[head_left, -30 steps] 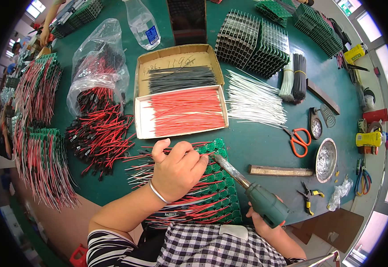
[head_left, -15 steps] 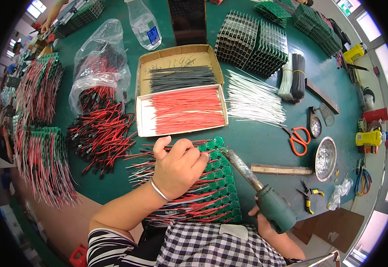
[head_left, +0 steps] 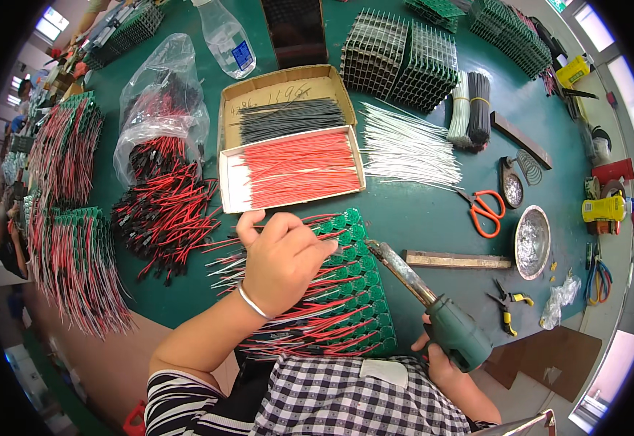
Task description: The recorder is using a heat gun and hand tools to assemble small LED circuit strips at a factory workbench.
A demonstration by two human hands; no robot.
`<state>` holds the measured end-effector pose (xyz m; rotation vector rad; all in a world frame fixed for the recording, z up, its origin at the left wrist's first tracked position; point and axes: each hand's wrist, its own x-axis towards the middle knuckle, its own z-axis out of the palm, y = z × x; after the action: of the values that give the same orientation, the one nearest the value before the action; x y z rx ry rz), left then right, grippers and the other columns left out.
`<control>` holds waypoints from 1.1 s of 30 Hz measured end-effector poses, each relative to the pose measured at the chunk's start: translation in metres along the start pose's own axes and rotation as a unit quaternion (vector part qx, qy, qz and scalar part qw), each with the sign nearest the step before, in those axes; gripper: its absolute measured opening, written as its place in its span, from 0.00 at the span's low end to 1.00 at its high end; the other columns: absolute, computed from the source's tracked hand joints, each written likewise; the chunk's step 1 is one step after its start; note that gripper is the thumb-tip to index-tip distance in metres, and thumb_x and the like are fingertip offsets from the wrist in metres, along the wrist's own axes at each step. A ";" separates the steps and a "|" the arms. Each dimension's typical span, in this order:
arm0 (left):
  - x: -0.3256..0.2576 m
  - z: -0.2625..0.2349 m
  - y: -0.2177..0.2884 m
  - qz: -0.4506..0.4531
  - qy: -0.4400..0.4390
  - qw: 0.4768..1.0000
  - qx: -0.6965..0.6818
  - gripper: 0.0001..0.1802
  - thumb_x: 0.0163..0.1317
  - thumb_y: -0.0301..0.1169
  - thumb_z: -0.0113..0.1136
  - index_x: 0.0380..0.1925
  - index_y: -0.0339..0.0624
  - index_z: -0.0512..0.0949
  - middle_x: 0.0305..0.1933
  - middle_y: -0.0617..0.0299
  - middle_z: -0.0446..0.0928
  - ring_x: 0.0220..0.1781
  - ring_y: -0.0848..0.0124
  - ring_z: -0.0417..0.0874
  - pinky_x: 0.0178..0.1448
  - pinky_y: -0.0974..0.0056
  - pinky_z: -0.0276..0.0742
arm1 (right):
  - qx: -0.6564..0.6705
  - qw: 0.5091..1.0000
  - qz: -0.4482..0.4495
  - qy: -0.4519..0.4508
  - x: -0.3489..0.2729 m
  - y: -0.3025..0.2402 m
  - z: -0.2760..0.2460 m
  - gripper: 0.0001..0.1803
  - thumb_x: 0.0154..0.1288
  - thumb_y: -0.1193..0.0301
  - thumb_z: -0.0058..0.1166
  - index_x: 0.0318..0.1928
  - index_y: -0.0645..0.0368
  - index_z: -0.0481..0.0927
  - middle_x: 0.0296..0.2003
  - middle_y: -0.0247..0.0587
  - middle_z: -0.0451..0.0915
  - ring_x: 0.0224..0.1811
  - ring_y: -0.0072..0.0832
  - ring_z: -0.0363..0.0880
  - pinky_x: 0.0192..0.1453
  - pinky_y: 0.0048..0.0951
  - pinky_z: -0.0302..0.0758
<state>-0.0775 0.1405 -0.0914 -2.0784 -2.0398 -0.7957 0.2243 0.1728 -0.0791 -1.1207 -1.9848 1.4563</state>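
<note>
Hiding circuit boards (head_left: 357,291): left hand (head_left: 282,261).

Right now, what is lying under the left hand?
Under the left hand lie rows of small green circuit boards with red and white wires. The hand covers the boards right beneath it.

Your right hand (head_left: 444,367) grips the soldering iron (head_left: 433,309) by its matt green plastic handle, and its metal barrel looks dull and tarnished, while your left hand (head_left: 280,258), with a shiny metal bangle (head_left: 251,301) at the wrist, rests on glossy green circuit boards (head_left: 353,291) strung with smooth plastic-coated red wires. Far of that you've got a matt cardboard box (head_left: 288,87), a crinkly clear plastic bag (head_left: 164,94) to the left, and a gleaming metal dish (head_left: 532,242) on the smooth green table (head_left: 418,211) to the right.
</note>
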 end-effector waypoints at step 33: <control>-0.008 0.004 0.010 0.040 -0.023 0.998 0.044 0.05 0.50 0.32 0.61 0.28 0.54 0.83 0.24 0.76 0.71 0.38 0.74 0.73 0.56 0.49 0.49 | -0.121 0.990 -0.069 -0.039 0.010 0.004 0.011 0.11 0.53 0.78 0.57 0.39 0.61 0.80 0.30 0.40 0.82 0.32 0.38 0.82 0.40 0.34 0.78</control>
<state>-0.0665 0.1346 -0.0956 -2.1337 -1.9629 -0.6392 0.2115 0.1750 -0.0875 -1.0120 -2.2929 1.2308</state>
